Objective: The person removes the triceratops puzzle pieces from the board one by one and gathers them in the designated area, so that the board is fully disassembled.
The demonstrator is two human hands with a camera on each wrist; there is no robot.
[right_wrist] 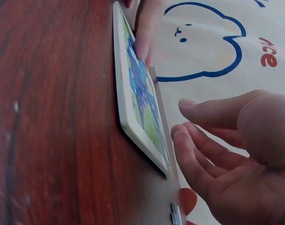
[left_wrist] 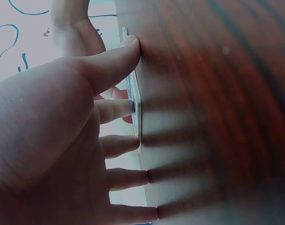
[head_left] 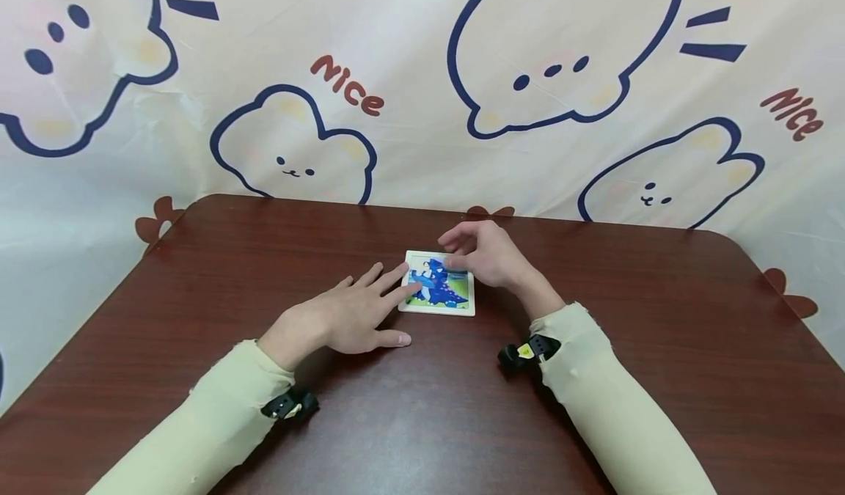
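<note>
A small square picture board [head_left: 437, 301] with a white frame and a blue dinosaur on green lies flat on the table. My left hand [head_left: 350, 319] is spread palm down at its left side, fingers straight. Its index fingertip presses on the picture, and the middle fingertip reaches the frame's left edge. Over the board's upper right corner hovers my right hand [head_left: 491, 257], its fingers loosely bent. In the right wrist view the thumb [right_wrist: 217, 112] and fingers [right_wrist: 191, 159] stand apart with nothing between them, beside the board [right_wrist: 144, 93].
The dark reddish-brown wooden table [head_left: 198, 275] carries the board near its far middle. A pale curtain [head_left: 409, 26] with cartoon outlines hangs behind the far edge. A small whitish and blue thing [right_wrist: 175, 213] shows low in the right wrist view.
</note>
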